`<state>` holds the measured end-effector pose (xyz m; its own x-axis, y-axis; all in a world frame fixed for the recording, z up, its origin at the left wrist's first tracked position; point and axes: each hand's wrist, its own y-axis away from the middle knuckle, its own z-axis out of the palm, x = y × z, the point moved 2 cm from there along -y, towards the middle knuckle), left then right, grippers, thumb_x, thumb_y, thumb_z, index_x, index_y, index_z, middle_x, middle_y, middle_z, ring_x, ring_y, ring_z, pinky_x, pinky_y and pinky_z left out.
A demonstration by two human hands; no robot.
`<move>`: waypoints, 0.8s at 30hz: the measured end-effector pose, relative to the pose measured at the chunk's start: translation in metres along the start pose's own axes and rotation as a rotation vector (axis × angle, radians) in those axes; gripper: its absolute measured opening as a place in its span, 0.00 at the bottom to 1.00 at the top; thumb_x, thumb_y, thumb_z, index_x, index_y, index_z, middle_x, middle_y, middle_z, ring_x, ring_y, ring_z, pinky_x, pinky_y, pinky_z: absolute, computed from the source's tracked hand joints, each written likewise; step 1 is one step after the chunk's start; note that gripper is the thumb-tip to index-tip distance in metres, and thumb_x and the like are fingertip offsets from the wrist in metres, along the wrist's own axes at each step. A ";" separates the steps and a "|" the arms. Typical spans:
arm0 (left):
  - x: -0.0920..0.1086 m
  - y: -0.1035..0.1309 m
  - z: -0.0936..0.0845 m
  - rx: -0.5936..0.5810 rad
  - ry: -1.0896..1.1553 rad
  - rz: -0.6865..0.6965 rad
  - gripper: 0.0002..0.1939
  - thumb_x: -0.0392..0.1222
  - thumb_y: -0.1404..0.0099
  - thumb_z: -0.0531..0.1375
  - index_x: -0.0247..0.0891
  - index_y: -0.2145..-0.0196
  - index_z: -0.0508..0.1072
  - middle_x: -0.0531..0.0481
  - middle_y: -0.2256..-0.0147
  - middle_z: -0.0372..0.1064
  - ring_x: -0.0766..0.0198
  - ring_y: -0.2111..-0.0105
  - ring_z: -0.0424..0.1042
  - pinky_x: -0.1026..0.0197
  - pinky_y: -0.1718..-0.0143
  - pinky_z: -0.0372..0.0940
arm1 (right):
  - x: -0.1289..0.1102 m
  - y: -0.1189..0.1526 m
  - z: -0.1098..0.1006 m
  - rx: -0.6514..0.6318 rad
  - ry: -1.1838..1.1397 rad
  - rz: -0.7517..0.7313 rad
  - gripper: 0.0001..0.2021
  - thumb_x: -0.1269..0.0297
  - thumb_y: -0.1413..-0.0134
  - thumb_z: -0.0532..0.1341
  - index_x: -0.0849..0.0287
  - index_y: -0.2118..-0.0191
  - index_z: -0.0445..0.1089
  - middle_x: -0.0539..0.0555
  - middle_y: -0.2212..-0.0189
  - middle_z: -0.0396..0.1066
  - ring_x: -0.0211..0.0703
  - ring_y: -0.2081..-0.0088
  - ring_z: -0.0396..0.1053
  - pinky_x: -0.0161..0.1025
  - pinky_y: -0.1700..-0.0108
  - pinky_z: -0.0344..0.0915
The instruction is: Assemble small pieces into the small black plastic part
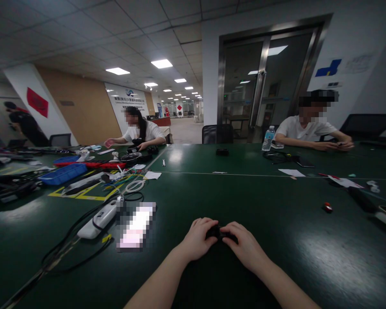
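Office, by its wall sign point(124, 99), ceiling panel lights point(161, 63), glass door point(241, 88) and black chairs point(217, 134).

Left hand point(199, 239) and right hand point(244, 245) are both pinching a small black gadget point(216, 232), kinda hard to make out, well right of the blue tray point(64, 174) on this green table point(276, 210). Bright pixelated screen point(137, 225) lies between that tray and the hands, and there's a water bottle point(268, 140) way off to the tray's right, farther back.

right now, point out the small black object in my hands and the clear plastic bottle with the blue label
Held small black object point(216, 232), head view: its exposed middle
Clear plastic bottle with blue label point(268, 139), head view: the label
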<state>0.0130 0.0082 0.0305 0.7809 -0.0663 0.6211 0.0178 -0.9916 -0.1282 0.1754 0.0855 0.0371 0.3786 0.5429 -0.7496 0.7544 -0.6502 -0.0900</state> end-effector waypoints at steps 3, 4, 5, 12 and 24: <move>-0.001 0.000 0.000 -0.003 0.002 0.004 0.23 0.39 0.40 0.58 0.45 0.46 0.63 0.50 0.48 0.61 0.55 0.46 0.56 0.51 0.44 0.51 | 0.001 0.000 0.000 0.000 0.003 0.005 0.11 0.67 0.48 0.57 0.50 0.58 0.70 0.49 0.58 0.68 0.45 0.54 0.65 0.44 0.51 0.62; -0.001 0.000 0.000 0.001 0.003 0.008 0.23 0.39 0.40 0.58 0.45 0.46 0.63 0.50 0.48 0.61 0.55 0.46 0.56 0.52 0.44 0.51 | 0.000 0.000 0.000 0.004 0.007 0.003 0.11 0.66 0.48 0.57 0.50 0.58 0.70 0.50 0.58 0.68 0.45 0.54 0.65 0.44 0.51 0.62; -0.002 -0.001 0.000 0.007 0.004 0.013 0.23 0.39 0.40 0.58 0.45 0.46 0.63 0.50 0.48 0.61 0.56 0.46 0.57 0.52 0.44 0.51 | 0.000 0.000 0.000 0.008 0.011 -0.002 0.11 0.66 0.48 0.57 0.50 0.58 0.70 0.50 0.58 0.68 0.45 0.54 0.65 0.44 0.51 0.62; -0.004 -0.003 0.003 0.034 -0.033 0.044 0.23 0.37 0.41 0.59 0.43 0.47 0.64 0.49 0.50 0.63 0.56 0.49 0.60 0.51 0.44 0.51 | -0.002 0.000 0.001 0.036 0.019 -0.043 0.11 0.66 0.47 0.57 0.50 0.58 0.70 0.50 0.58 0.68 0.46 0.54 0.65 0.44 0.51 0.62; -0.003 -0.001 0.001 0.029 0.016 0.031 0.24 0.37 0.41 0.60 0.45 0.47 0.64 0.50 0.50 0.63 0.56 0.48 0.59 0.53 0.45 0.51 | -0.003 0.002 0.000 0.027 0.046 -0.046 0.12 0.67 0.47 0.56 0.51 0.56 0.70 0.50 0.57 0.68 0.46 0.53 0.65 0.44 0.51 0.62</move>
<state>0.0112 0.0097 0.0287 0.7710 -0.0989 0.6291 0.0119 -0.9855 -0.1694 0.1756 0.0823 0.0390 0.3682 0.5959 -0.7137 0.7571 -0.6377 -0.1419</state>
